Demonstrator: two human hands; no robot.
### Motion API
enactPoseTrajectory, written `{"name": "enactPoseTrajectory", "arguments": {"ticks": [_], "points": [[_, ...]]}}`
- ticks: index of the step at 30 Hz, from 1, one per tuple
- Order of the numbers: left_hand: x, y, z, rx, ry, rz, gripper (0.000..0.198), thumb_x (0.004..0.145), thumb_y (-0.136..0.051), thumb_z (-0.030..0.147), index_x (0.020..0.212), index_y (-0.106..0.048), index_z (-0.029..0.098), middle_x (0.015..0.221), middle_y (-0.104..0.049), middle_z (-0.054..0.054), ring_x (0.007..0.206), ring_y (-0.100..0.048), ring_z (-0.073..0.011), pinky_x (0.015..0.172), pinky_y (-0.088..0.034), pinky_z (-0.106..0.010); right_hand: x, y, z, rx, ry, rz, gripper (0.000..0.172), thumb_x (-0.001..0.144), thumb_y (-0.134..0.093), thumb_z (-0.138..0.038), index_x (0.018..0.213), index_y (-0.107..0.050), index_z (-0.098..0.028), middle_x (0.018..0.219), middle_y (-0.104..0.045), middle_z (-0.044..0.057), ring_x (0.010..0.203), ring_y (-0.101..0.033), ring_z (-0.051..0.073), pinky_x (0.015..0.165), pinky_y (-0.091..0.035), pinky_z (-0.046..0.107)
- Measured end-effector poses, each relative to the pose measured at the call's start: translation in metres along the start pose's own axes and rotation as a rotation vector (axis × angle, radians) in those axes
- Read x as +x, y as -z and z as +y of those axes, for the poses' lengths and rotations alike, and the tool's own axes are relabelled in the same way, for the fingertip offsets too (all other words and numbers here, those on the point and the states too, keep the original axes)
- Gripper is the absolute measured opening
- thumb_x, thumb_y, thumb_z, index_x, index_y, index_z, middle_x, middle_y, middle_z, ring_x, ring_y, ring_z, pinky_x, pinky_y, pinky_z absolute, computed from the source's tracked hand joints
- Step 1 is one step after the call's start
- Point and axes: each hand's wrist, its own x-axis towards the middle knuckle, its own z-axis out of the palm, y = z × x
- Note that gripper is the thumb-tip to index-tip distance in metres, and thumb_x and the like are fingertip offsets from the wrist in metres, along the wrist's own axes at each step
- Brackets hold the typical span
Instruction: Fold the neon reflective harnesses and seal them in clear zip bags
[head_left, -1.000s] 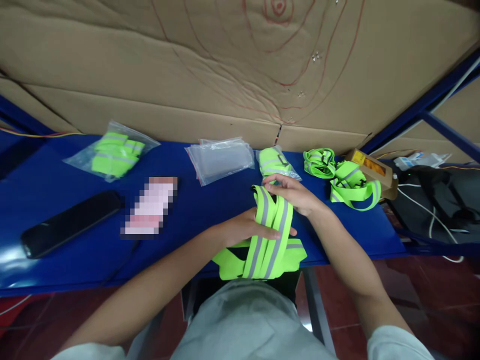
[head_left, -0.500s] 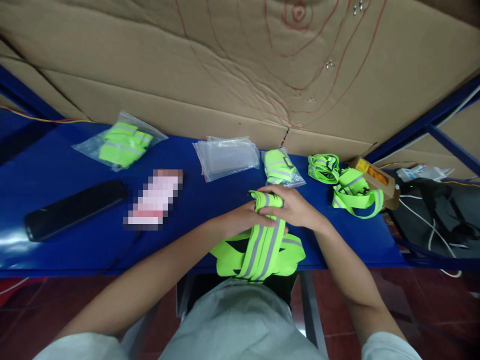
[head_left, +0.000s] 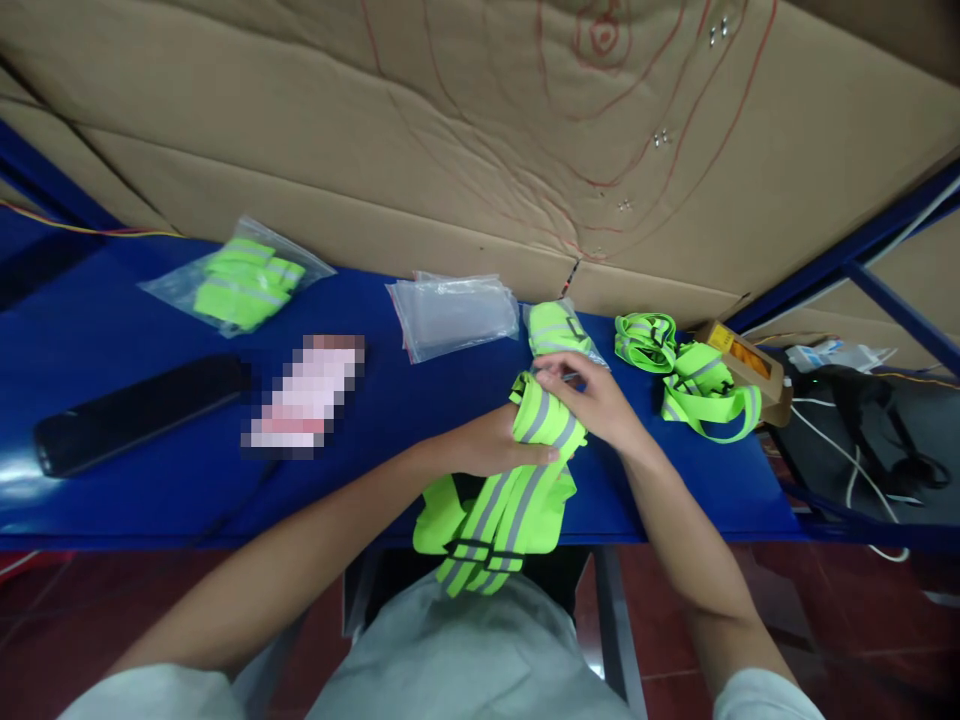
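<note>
A fluorescent green reflective strap [head_left: 491, 510] with grey stripes and black sliders lies partly over the table's front edge and hangs towards my lap. Its upper end is folded into a flat bundle. My left hand [head_left: 499, 440] is closed round this bundle from the left, thumb across the front. At the bundle's upper right, my right hand [head_left: 592, 400] has its fingers bent and thumb against the band; some of its fingertips are hidden. Just behind the right hand is a clear bag holding a folded green strap [head_left: 555, 327].
Clear zip bags [head_left: 457, 315] lie stacked at the back middle of the blue table [head_left: 405, 400]. Another bagged strap [head_left: 244, 285], a black case [head_left: 139, 415] and a blurred-out item [head_left: 307, 395] are left. Loose straps [head_left: 645, 342] and an open carton [head_left: 750, 365] are right.
The upper end of the strap is now folded over into a wider bundle. My right hand has moved up from round the band to its top corner. The lower part has shifted towards me.
</note>
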Motion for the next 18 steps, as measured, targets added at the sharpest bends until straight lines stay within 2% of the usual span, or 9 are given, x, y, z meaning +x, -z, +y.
{"name": "enactPoseTrajectory", "arguments": {"ticks": [2,4,5,7,8,10,12,14,18], "points": [[0.000,0.001,0.002,-0.043,0.004,-0.025,0.033,0.088,-0.075,0.047,0.099,-0.076,0.015,0.096,-0.079,-0.009,0.089,-0.075,-0.0251,0.089,-0.059,-0.039,-0.002,0.000,-0.001,-0.095,0.105,-0.053,0.044,0.094,-0.065,-0.061,0.108,-0.075,-0.021,0.102,-0.076,0.006,0.094,-0.069,0.020,0.084,-0.055,0.032],[0.000,0.001,0.005,-0.100,-0.004,-0.010,0.034,0.088,-0.076,0.047,0.097,-0.077,0.014,0.095,-0.080,-0.011,0.087,-0.076,-0.0251,0.085,-0.060,-0.038,-0.005,0.000,-0.004,-0.115,0.153,-0.218,0.044,0.099,-0.059,-0.059,0.119,-0.074,-0.022,0.119,-0.076,0.008,0.107,-0.071,0.023,0.091,-0.056,0.036],[0.001,0.001,0.005,-0.137,-0.010,0.006,0.033,0.087,-0.078,0.045,0.097,-0.077,0.014,0.097,-0.080,-0.012,0.089,-0.076,-0.0257,0.085,-0.060,-0.038,-0.007,0.000,-0.006,-0.129,0.161,-0.286,0.047,0.097,-0.063,-0.058,0.126,-0.072,-0.023,0.126,-0.075,0.008,0.110,-0.071,0.024,0.092,-0.057,0.037],[0.001,0.001,0.006,-0.266,0.001,0.035,0.033,0.081,-0.085,0.039,0.100,-0.078,0.013,0.102,-0.081,-0.013,0.096,-0.077,-0.0273,0.089,-0.060,-0.039,-0.011,-0.002,-0.010,-0.138,0.113,-0.325,0.058,0.089,-0.074,-0.057,0.136,-0.067,-0.025,0.125,-0.075,0.007,0.100,-0.074,0.024,0.083,-0.059,0.036],[0.001,0.001,0.005,-0.365,0.023,0.033,0.036,0.077,-0.088,0.036,0.102,-0.078,0.013,0.104,-0.081,-0.013,0.099,-0.077,-0.0282,0.091,-0.060,-0.040,-0.012,-0.002,-0.010,-0.126,0.071,-0.303,0.061,0.086,-0.077,-0.057,0.137,-0.066,-0.025,0.120,-0.076,0.006,0.090,-0.074,0.022,0.076,-0.059,0.034],[0.002,-0.001,0.003,-0.591,0.097,-0.036,0.047,0.070,-0.093,0.034,0.108,-0.077,0.013,0.107,-0.080,-0.015,0.103,-0.077,-0.0300,0.093,-0.060,-0.041,-0.012,-0.003,-0.010,-0.094,0.034,-0.167,0.053,0.089,-0.076,-0.056,0.133,-0.069,-0.027,0.111,-0.078,0.004,0.079,-0.072,0.019,0.069,-0.057,0.032],[0.002,-0.004,0.002,-0.730,0.162,-0.137,0.054,0.069,-0.093,0.036,0.115,-0.075,0.014,0.109,-0.080,-0.016,0.103,-0.077,-0.0295,0.092,-0.060,-0.041,-0.009,0.000,-0.009,-0.071,0.078,0.013,0.045,0.089,-0.076,-0.053,0.124,-0.073,-0.025,0.110,-0.077,0.004,0.085,-0.072,0.019,0.074,-0.057,0.032],[0.002,-0.008,0.001,-0.705,0.190,-0.179,0.054,0.075,-0.090,0.037,0.122,-0.073,0.016,0.103,-0.080,-0.013,0.095,-0.077,-0.0248,0.085,-0.061,-0.037,-0.007,0.004,-0.009,-0.029,0.098,0.105,0.041,0.085,-0.081,-0.053,0.111,-0.077,-0.022,0.105,-0.077,0.004,0.089,-0.071,0.020,0.078,-0.056,0.031],[0.001,-0.009,0.004,-0.451,0.165,-0.126,0.040,0.082,-0.086,0.039,0.113,-0.075,0.016,0.087,-0.077,-0.006,0.078,-0.072,-0.0160,0.073,-0.056,-0.027,-0.005,0.008,-0.011,0.252,-0.186,-0.018,0.046,0.078,-0.083,-0.063,0.091,-0.078,-0.019,0.083,-0.075,0.003,0.072,-0.067,0.017,0.065,-0.052,0.028]]}}
